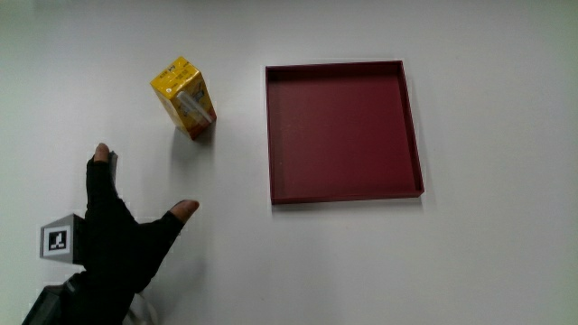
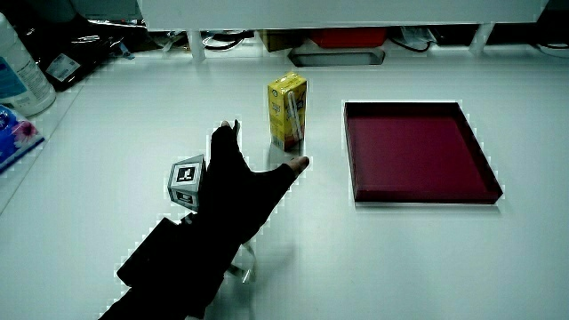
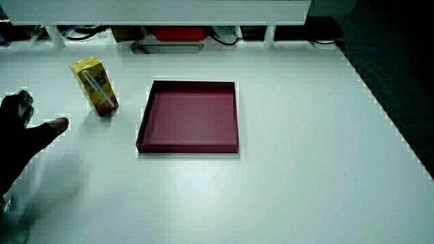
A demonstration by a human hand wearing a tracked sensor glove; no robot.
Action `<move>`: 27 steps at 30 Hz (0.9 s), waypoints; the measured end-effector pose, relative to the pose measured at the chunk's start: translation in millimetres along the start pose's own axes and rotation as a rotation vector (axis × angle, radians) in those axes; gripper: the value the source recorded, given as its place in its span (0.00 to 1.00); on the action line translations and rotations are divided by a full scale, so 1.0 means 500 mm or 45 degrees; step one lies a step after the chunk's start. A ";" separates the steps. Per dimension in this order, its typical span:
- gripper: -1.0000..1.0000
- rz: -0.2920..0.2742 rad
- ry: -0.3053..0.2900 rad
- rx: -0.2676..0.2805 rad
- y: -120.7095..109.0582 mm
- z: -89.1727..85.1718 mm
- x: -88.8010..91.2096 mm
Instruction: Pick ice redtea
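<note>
The ice red tea is a small yellow drink carton (image 1: 184,97) with a straw on its side, standing upright on the white table beside a red tray. Both side views show the carton (image 2: 287,112) (image 3: 95,86) too. The gloved hand (image 1: 122,230) hovers over the table nearer to the person than the carton, a short gap away from it. Its thumb and fingers are spread and hold nothing. A patterned cube (image 1: 57,239) sits on the back of the hand (image 2: 233,178). In a side view only part of the hand (image 3: 24,132) shows.
A shallow square red tray (image 1: 414,126) lies flat beside the carton, with nothing in it. In a side view a plastic bottle (image 2: 18,76) stands at the table's edge, and cables and boxes lie under the low partition (image 2: 338,11).
</note>
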 end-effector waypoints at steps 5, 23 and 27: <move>0.50 0.025 -0.053 -0.020 0.028 -0.006 -0.005; 0.50 0.119 -0.041 -0.050 0.148 -0.030 -0.008; 0.50 0.146 -0.077 -0.047 0.169 -0.038 -0.009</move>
